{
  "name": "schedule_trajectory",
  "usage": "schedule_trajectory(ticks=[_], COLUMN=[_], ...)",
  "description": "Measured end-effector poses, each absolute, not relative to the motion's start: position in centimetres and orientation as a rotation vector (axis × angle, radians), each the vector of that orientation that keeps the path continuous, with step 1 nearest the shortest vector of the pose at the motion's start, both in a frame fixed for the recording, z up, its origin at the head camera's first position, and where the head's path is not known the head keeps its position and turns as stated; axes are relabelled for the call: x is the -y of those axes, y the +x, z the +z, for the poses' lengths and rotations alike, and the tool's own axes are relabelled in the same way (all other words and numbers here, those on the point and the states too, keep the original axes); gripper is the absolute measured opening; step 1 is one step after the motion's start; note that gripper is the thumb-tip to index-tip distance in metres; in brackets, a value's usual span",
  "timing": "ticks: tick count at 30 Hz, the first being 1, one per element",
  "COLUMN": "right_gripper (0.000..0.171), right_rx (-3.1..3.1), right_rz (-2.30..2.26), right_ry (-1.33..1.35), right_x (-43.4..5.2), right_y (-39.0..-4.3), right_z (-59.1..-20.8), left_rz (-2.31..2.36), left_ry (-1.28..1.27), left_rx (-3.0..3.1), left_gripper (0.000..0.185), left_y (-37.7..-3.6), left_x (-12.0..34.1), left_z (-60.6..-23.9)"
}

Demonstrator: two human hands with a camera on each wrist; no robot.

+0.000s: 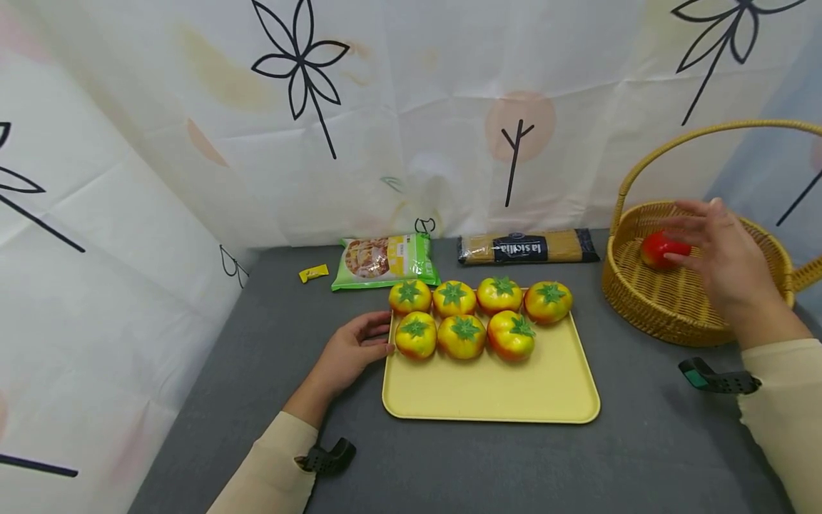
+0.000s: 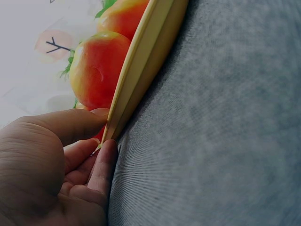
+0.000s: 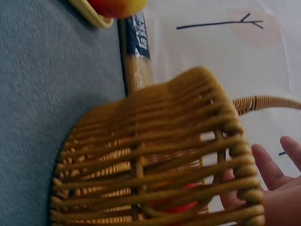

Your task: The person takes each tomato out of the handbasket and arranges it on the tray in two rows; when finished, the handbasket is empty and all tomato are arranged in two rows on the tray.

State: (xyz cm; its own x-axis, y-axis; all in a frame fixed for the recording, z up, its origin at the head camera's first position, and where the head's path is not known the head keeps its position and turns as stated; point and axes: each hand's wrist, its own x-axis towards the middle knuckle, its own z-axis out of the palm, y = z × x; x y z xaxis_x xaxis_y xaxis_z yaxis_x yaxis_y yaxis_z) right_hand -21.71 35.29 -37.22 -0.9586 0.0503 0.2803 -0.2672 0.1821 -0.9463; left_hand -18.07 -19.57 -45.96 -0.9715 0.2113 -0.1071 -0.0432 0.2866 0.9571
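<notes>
A smooth, round red tomato [image 1: 663, 249] lies inside the wicker basket [image 1: 648, 296], towards its far side; being nearly a ball, it shows no long axis, and which way its stem end points cannot be told. The right hand [image 1: 719, 253] hovers just over it with the fingers straight and spread, so the grip is apart and holds nothing; whether the fingertips touch the tomato is unclear. From the right wrist view the basket's [image 3: 150, 155] coarse woven strands run in horizontal bands around upright ribs, and red shows through the gaps.

The basket is round, tan, with a tall arched handle [image 1: 700, 135], and stands to the right of the yellow tray [image 1: 501, 389]. The tray is a smooth, shallow rectangle with rounded corners, its long axis running left to right on the grey, felt-like surface [image 1: 270, 400]. Seven glossy yellow-orange tomatoes [image 1: 462, 335] with green leafy caps sit in two rows on the tray's far half. The left hand [image 1: 349, 353] pinches the tray's left rim, thumb on top and fingers beneath, as the left wrist view shows.

Behind the tray lie a green crinkly packet [image 1: 384, 262] and a long flat spaghetti pack [image 1: 526, 248], lying left to right.
</notes>
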Motion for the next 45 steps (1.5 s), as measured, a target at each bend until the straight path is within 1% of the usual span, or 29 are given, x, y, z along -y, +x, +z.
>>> schedule_trajectory(ticks=[2,8,15,21,26,33,35,41,45], right_gripper=[0.055,0.062,0.068,0.080,0.088,0.101,0.100,0.079,0.074], right_rx=[2.312,2.396,2.438,2.605,2.828,3.097,3.103,3.005,2.995], right_rz=[1.719,1.606,1.555,1.569,1.320,0.972,0.962,0.993,0.992], right_ry=[0.121,-0.094,-0.212,-0.141,-0.048,0.077,0.057,-0.050,-0.055], right_x=[-35.7,-36.5,-37.7,-38.6,-38.1,-38.5,-38.4,-38.4,-38.6], right_y=[-21.9,-22.9,-23.7,-24.2,-25.0,-26.2,-26.0,-25.6,-25.5], right_z=[-37.1,-36.7,-37.7,-38.2,-38.1,-39.9,-40.0,-40.3,-40.2], left_rz=[1.756,1.753,1.752,1.751,1.745,1.752,1.754,1.758,1.755], left_ry=[0.155,0.154,0.164,0.158,0.161,0.155,0.157,0.177,0.178], left_rx=[-2.337,-2.336,-2.332,-2.334,-2.340,-2.331,-2.329,-2.324,-2.330], left_gripper=[0.062,0.063,0.063,0.063,0.063,0.063,0.063,0.064,0.064], left_y=[-18.0,-18.0,-18.0,-18.0,-18.1,-18.0,-17.9,-18.0,-18.0], left_x=[19.5,19.5,19.2,19.2,19.4,19.5,19.4,19.5,19.5], left_z=[-45.9,-45.8,-45.6,-45.5,-45.5,-45.5,-45.5,-45.5,-45.6])
